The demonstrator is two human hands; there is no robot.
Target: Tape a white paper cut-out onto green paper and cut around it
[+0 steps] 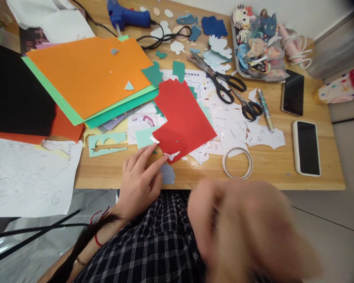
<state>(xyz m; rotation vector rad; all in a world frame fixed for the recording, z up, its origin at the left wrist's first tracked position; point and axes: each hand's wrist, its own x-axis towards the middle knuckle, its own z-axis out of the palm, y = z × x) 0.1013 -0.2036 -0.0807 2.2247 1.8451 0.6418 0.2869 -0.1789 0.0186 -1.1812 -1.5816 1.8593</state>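
Note:
My left hand [140, 179] rests at the near edge of the wooden table [283, 173], fingers stretched out flat, with fingertips touching the corner of a red paper sheet [184, 118] and a small white paper scrap [172, 155]. A pale grey-blue cutout [167, 174] lies just right of that hand. My right hand [247, 228] is close to the camera, low and right, badly blurred by motion; its fingers cannot be made out. A roll of tape [237, 163] lies on the table just beyond it.
Orange, green and black sheets [85, 74] are stacked at left. Two pairs of scissors [224, 84], a pen [265, 110], two phones [306, 147], a blue glue gun [126, 17] and a tray of cutouts [258, 43] lie further back. White drawn paper [26, 177] overhangs the left edge.

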